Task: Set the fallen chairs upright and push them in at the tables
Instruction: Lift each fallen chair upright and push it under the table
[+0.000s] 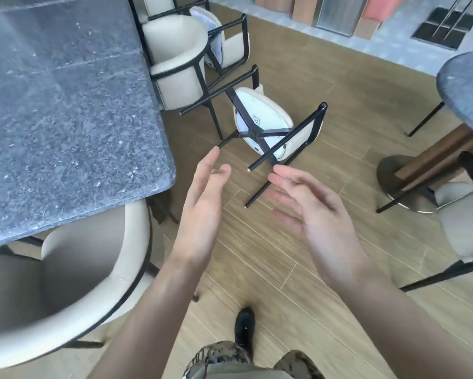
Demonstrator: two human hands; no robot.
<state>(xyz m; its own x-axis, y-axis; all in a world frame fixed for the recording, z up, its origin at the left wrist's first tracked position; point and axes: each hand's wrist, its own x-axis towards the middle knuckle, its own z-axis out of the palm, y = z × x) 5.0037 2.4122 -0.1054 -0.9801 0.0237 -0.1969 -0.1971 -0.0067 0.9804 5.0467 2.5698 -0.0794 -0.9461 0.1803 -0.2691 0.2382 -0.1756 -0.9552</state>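
**Two chairs down, none yet lifted**

While both hands were bare and holding nothing, the job stood, by my judgement, near its start. The large grey surface (60,105) filled the ten o'clock part of the view, its rounded corner jutting toward the middle. A round surface (467,88) sat at three o'clock on a pedestal base (402,184). Between them ran a wide strip of wooden floor (271,255), the only clear room for swinging a chair up.

An upright chair (66,283) at eight o'clock looked tucked under the grey surface, and another upright chair (175,61) stood at its far edge around twelve o'clock. The near fallen chair (265,124) lay at one o'clock, underside showing, black legs pointing toward the viewer. A second fallen chair (224,42) lay behind it at twelve o'clock, its legs seemingly crossing the first's, so they may snag.

The left hand (202,203) and right hand (314,212) reached forward, fingers spread apart, just short of the nearest leg tip. A black shoe (245,329) stood at six o'clock.
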